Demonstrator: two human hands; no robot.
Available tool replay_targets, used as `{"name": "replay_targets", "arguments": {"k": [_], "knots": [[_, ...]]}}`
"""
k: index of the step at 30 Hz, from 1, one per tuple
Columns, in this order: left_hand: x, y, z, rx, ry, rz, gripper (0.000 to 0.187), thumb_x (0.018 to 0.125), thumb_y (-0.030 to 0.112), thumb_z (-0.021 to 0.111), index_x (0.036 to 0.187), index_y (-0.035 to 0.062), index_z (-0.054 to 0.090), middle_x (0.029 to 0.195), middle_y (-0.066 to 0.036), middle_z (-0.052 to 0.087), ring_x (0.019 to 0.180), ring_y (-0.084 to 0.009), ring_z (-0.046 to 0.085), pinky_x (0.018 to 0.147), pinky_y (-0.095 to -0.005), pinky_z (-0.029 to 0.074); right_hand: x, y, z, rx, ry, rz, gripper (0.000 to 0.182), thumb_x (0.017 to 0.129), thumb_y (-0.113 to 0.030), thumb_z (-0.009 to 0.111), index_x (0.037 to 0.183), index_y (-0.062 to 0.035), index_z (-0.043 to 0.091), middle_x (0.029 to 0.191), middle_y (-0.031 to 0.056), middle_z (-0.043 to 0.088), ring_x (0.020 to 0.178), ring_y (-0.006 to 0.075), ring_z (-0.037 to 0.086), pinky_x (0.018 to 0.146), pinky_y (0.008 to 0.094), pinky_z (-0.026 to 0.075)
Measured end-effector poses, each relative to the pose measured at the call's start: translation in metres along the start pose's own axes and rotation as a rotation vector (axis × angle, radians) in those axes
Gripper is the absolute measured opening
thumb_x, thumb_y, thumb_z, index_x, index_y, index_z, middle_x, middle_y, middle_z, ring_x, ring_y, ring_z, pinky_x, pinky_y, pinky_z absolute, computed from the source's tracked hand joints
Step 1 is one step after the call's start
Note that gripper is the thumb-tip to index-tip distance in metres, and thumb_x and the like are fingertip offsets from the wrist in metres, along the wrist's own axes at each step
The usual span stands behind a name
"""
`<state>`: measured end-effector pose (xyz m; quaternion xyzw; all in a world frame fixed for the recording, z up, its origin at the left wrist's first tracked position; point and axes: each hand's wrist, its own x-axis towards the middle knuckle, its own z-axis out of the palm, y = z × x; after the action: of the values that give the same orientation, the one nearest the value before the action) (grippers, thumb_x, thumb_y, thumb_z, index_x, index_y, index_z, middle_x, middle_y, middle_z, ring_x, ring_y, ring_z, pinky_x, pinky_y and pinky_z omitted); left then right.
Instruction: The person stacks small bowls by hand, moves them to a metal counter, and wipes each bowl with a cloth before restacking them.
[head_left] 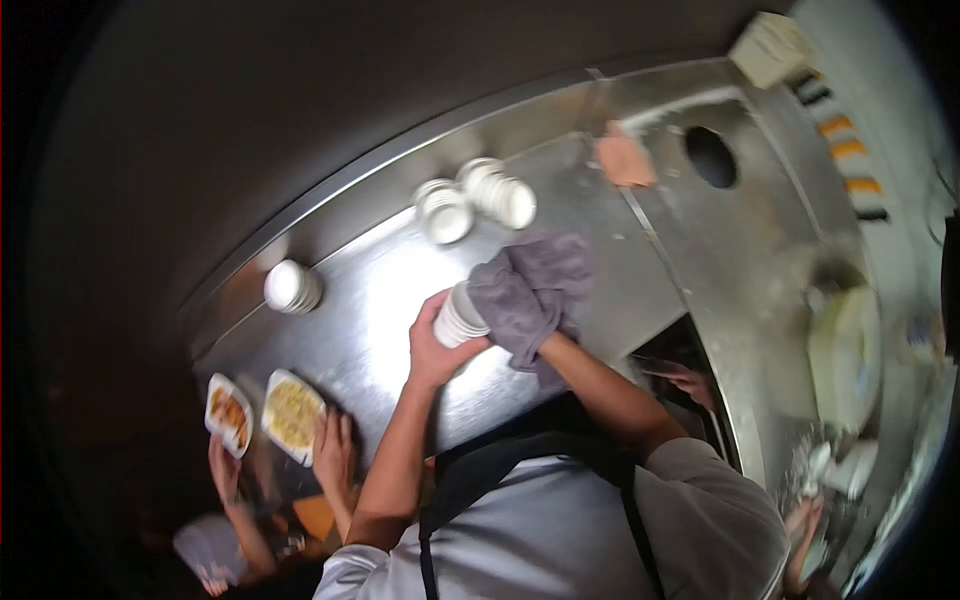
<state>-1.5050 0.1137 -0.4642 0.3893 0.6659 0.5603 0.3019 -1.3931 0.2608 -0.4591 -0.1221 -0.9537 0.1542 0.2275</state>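
Note:
My left hand point(432, 345) is wrapped round a stack of white bowls point(460, 318), tilted over the steel counter point(400, 270). A grey-purple towel point(520, 295) covers most of my right hand point(552, 346), whose fingers are hidden in its folds. The towel presses against the open end of the stack, and part of it trails onto the counter behind. Further back, two more stacks of white bowls point(443, 211) point(497, 193) lean close together.
Another white stack point(292, 287) stands by the back ledge at left. A co-worker's hands point(333, 450) touch two filled white dishes point(293, 415) point(230, 414). An orange cloth point(624, 158) lies near a dark round hole point(711, 157). Someone else's hands point(803, 515) show at lower right.

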Motion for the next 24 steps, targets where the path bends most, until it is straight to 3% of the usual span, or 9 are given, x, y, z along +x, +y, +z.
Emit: {"name": "replay_targets", "arguments": {"k": [2,5,7,10,13,16,19,22,24], "knots": [[0.008,0.003,0.024,-0.238,-0.091,0.044,0.091,0.06,0.021,0.09,0.136,-0.0029,0.045,0.124,-0.015,0.059,0.114,-0.0226,0.058,0.1,-0.0355,0.044,-0.022,0.006,-0.006,0.034,0.049,0.105,0.02,0.075,-0.021,0.058,0.083,-0.0017,0.06,0.092,0.0197,0.06,0.089,0.0355,0.058,0.088,0.044,0.044],[0.024,0.02,0.058,-0.618,-0.283,-0.028,0.088,0.066,0.018,0.085,0.138,-0.0039,0.042,0.128,-0.016,0.057,0.118,-0.0221,0.055,0.104,-0.0357,0.04,-0.085,0.045,0.005,0.665,0.136,0.438,0.037,0.092,-0.017,0.056,0.125,-0.0019,0.052,0.121,0.0117,0.055,0.112,0.0267,0.052,0.103,0.0334,0.04],[0.032,0.044,0.075,-0.623,-0.37,0.034,0.08,0.069,0.018,0.083,0.137,-0.0009,0.044,0.124,-0.012,0.058,0.114,-0.0187,0.055,0.101,-0.0329,0.042,-0.12,0.079,0.031,0.273,0.198,0.281,0.038,0.091,-0.016,0.055,0.127,-0.0027,0.05,0.125,0.0119,0.053,0.116,0.0271,0.049,0.102,0.033,0.04],[0.033,0.054,0.088,-0.444,-0.338,0.06,0.075,0.072,0.017,0.082,0.136,0.0019,0.046,0.118,-0.008,0.06,0.108,-0.0159,0.057,0.096,-0.0304,0.044,-0.098,0.06,-0.069,0.24,0.023,0.326,0.037,0.09,-0.016,0.055,0.124,-0.0029,0.052,0.123,0.0135,0.054,0.115,0.0267,0.05,0.098,0.0343,0.042],[0.056,0.054,0.079,-0.513,-0.44,-0.078,0.073,0.072,0.018,0.08,0.136,0.0045,0.047,0.123,-0.007,0.057,0.115,-0.0162,0.053,0.1,-0.0314,0.04,-0.065,0.063,-0.078,0.086,-0.179,0.333,0.038,0.091,-0.019,0.055,0.126,-0.003,0.051,0.123,0.0142,0.053,0.115,0.0249,0.051,0.097,0.0347,0.043],[0.064,0.037,0.083,-0.396,-0.47,-0.076,0.074,0.071,0.018,0.081,0.135,0.0046,0.048,0.124,-0.007,0.056,0.115,-0.0162,0.052,0.101,-0.0313,0.039,-0.086,0.079,-0.044,0.487,0.082,0.477,0.038,0.093,-0.021,0.056,0.125,-0.0029,0.052,0.122,0.0132,0.055,0.114,0.0249,0.053,0.097,0.0343,0.043],[0.058,0.026,0.098,-0.444,-0.398,-0.159,0.075,0.071,0.019,0.082,0.135,0.0046,0.047,0.123,-0.006,0.056,0.114,-0.0165,0.052,0.1,-0.0307,0.04,-0.12,0.122,-0.003,0.376,0.061,0.456,0.037,0.093,-0.022,0.057,0.125,-0.0025,0.054,0.121,0.0117,0.057,0.112,0.0243,0.055,0.098,0.0339,0.043],[0.045,0.017,0.129,-0.792,-0.296,-0.294,0.069,0.075,0.016,0.078,0.135,0.0033,0.047,0.122,-0.007,0.057,0.113,-0.0161,0.054,0.1,-0.0299,0.042,-0.136,0.153,0.023,1.001,0.037,0.711,0.04,0.094,-0.023,0.056,0.127,-0.0016,0.051,0.119,0.0105,0.058,0.109,0.0199,0.057,0.094,0.0317,0.046],[0.047,0.012,0.148,-0.903,-0.25,-0.318,0.065,0.081,0.014,0.074,0.137,0.0036,0.044,0.121,-0.007,0.06,0.11,-0.0167,0.059,0.098,-0.0295,0.045,-0.105,0.153,-0.018,1.008,-0.062,0.816,0.036,0.093,-0.021,0.056,0.122,-0.0006,0.053,0.113,0.0105,0.06,0.102,0.0192,0.059,0.087,0.0313,0.049]]}}
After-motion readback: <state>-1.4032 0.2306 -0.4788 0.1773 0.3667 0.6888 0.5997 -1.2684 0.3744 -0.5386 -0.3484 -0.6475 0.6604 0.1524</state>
